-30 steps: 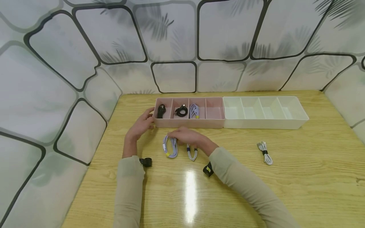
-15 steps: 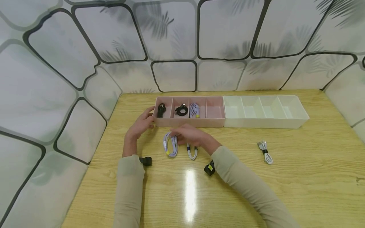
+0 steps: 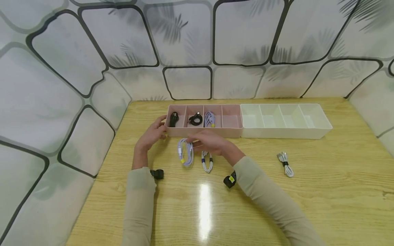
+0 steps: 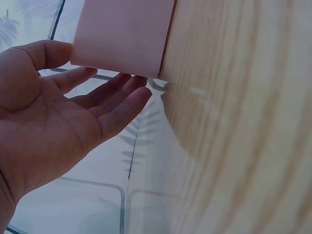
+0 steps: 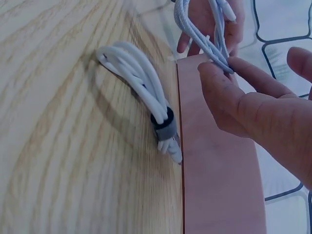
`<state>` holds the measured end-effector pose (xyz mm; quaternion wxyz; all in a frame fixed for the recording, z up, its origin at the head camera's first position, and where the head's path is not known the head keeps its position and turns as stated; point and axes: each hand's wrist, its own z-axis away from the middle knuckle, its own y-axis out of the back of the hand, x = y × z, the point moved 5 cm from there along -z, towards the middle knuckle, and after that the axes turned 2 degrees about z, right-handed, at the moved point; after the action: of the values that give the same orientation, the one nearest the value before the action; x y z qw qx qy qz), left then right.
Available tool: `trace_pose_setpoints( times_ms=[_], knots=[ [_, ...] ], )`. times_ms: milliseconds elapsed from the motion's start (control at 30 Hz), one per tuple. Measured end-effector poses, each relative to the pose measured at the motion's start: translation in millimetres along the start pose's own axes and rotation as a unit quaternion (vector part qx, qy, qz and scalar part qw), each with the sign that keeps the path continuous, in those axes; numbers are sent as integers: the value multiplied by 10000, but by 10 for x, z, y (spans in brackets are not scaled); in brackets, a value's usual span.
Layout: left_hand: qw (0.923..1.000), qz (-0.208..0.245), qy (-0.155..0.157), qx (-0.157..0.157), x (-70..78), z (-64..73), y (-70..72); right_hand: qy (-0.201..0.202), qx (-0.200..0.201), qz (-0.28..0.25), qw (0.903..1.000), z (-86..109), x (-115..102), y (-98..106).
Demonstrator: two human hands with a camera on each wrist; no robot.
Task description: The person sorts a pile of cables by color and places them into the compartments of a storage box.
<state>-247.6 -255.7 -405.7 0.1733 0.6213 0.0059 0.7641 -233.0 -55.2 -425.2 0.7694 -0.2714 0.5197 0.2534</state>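
A coiled lavender cable (image 3: 186, 153) with a yellow band hangs from the fingertips of my right hand (image 3: 210, 141), just in front of the pink divided box (image 3: 204, 132). In the right wrist view, the finger and thumb pinch one edge of the cable's loop (image 5: 200, 36). My left hand (image 3: 150, 136) touches the left end of the pink box. Its fingers are loosely extended at that end in the left wrist view, with the palm (image 4: 58, 126) bare. Below my right hand, a white cable coil (image 3: 207, 165) with dark bands lies on the table, partly hidden.
Inside the pink box lie a black cable (image 3: 174, 119), a second black coil (image 3: 195, 119) and another lavender cable (image 3: 209, 119), each in its own compartment. A white divided box (image 3: 286, 133) adjoins it. Farther right on the table lies a white cable (image 3: 286, 164).
My right hand has lifted the lavender cable slightly off the table and moved it toward the pink box, a little rightward. The left hand stays at the box's end.
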Motion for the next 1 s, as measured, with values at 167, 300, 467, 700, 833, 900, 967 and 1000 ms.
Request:
trace_pose_setpoints(
  times_ms=[167,300,467,700,833,900,967,1000],
  knots=[
    [10000,-48,-41,49,-140,-95,48,566,336,1148,9912,23,-14,98],
    [9994,-288,-140,148,-231,-148,82,1064,998,2023,9684,6,-22,117],
    [9994,-257,-166,145,-230,-143,70,1308,1468,2293,9533,47,-65,80],
    [9998,-145,-87,77,-191,-134,71,1304,1803,2510,9421,162,-205,176],
    [10000,19,-29,-32,-92,-82,49,1372,2046,2440,9380,212,-314,322],
    [10000,48,-17,-70,-53,-52,38,1373,2229,2568,9303,238,-368,402],
    [10000,29,-3,-73,-50,-41,37,1305,2393,2686,9239,260,-409,487],
    [10000,6,10,-58,-70,-47,42,1256,2466,2742,9210,272,-426,530]
  ],
)
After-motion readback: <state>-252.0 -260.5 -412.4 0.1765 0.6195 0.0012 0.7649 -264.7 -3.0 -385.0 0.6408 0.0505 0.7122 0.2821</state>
